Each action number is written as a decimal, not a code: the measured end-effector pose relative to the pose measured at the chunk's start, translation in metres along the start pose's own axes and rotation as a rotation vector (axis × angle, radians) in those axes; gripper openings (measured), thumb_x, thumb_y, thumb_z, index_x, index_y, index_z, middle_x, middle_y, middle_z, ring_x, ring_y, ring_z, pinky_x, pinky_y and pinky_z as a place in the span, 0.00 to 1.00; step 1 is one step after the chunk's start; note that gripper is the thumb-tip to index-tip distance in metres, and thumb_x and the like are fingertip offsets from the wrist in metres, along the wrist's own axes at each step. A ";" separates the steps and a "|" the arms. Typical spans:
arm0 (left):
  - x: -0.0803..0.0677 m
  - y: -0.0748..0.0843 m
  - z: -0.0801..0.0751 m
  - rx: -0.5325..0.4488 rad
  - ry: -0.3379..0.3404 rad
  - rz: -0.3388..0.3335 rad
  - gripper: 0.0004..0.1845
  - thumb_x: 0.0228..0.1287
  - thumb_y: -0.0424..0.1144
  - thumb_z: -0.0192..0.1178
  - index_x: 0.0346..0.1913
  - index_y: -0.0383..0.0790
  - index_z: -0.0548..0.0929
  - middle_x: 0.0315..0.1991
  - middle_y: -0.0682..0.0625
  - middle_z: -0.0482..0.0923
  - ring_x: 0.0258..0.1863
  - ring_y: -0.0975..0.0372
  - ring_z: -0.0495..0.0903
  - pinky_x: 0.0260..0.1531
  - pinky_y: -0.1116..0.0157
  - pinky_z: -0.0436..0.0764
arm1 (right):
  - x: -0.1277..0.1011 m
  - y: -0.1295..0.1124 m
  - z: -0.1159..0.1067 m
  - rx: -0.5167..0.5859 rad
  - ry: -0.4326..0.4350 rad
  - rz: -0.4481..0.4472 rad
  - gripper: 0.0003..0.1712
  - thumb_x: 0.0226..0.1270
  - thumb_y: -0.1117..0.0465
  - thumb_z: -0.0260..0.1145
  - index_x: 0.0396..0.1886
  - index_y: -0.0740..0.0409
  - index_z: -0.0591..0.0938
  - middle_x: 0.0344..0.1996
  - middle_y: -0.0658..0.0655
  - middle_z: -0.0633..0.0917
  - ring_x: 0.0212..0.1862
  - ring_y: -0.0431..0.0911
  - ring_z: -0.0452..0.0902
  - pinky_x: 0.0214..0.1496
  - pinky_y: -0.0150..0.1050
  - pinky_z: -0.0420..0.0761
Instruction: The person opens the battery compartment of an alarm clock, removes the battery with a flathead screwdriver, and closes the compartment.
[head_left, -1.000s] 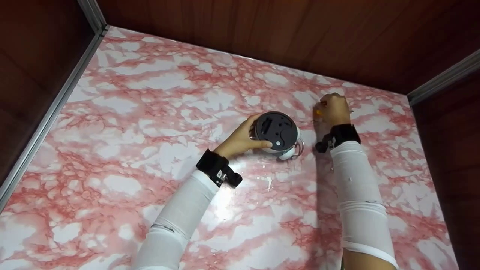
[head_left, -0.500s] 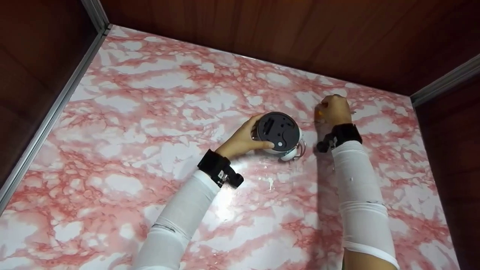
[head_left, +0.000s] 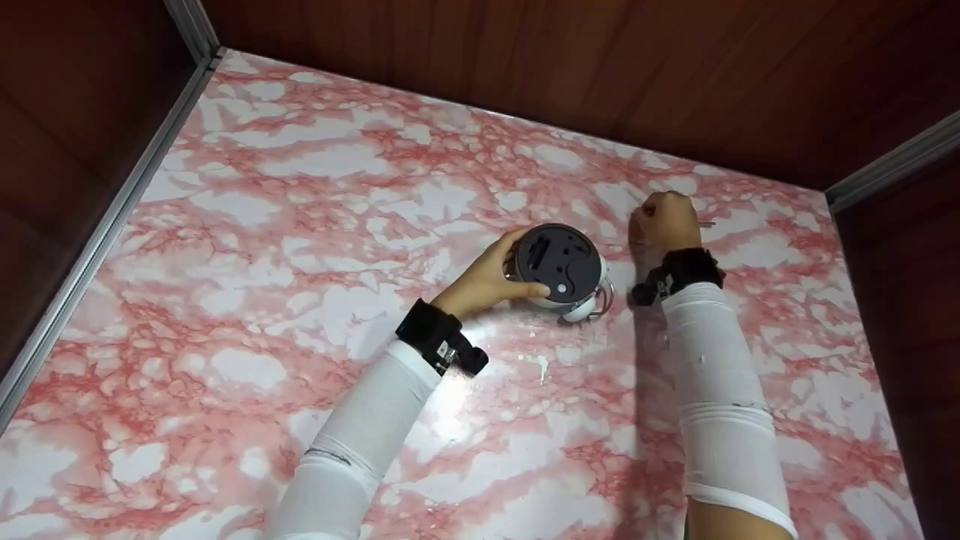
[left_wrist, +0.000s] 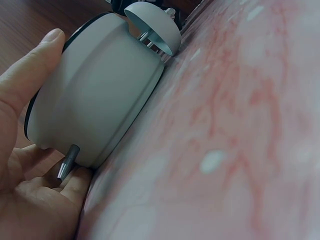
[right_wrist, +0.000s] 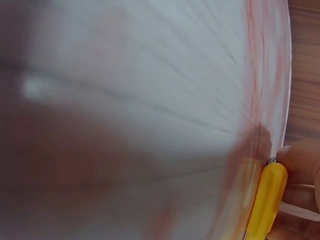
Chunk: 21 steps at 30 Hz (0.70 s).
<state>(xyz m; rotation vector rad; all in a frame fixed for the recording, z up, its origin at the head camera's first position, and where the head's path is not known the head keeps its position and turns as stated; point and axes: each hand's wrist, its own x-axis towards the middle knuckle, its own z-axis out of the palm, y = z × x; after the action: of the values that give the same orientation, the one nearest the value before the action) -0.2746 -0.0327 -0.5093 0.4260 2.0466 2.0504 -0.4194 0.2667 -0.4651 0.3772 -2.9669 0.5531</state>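
A white twin-bell alarm clock [head_left: 559,262] lies face down on the marbled tabletop, its black back upward. My left hand [head_left: 487,283] grips its side, thumb on the edge of the back and fingers around the far side. In the left wrist view a bell [left_wrist: 155,27] and a metal foot [left_wrist: 69,162] stick out from the casing. To the right of the clock, my right hand [head_left: 670,223] holds a screwdriver by its yellow handle [right_wrist: 270,200], close to the tabletop. Its thin shaft [head_left: 706,224] pokes out beyond the hand; the tip is too small to make out.
The pink-and-white marbled tabletop [head_left: 322,247] is bounded by dark wood panels [head_left: 525,67] at the back and both sides. Metal corner strips [head_left: 112,217] run along the side edges. A bright light reflection [head_left: 450,412] lies in front of the clock.
My right hand has shifted slightly toward me, and the yellow handle that showed in the head view is now hidden behind its fingers. The left hand and clock stay in place.
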 end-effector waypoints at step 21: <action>0.000 0.001 0.000 0.018 0.006 -0.015 0.52 0.54 0.38 0.79 0.79 0.46 0.58 0.74 0.48 0.63 0.70 0.58 0.67 0.68 0.64 0.68 | 0.000 0.006 0.005 0.012 -0.009 -0.038 0.11 0.69 0.69 0.59 0.34 0.70 0.86 0.37 0.72 0.86 0.43 0.66 0.82 0.50 0.60 0.80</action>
<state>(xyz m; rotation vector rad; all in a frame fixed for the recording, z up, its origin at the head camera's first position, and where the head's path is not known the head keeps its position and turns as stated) -0.2742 -0.0328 -0.5086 0.4075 2.0669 2.0287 -0.4213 0.2700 -0.4716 0.4369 -2.9598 0.5668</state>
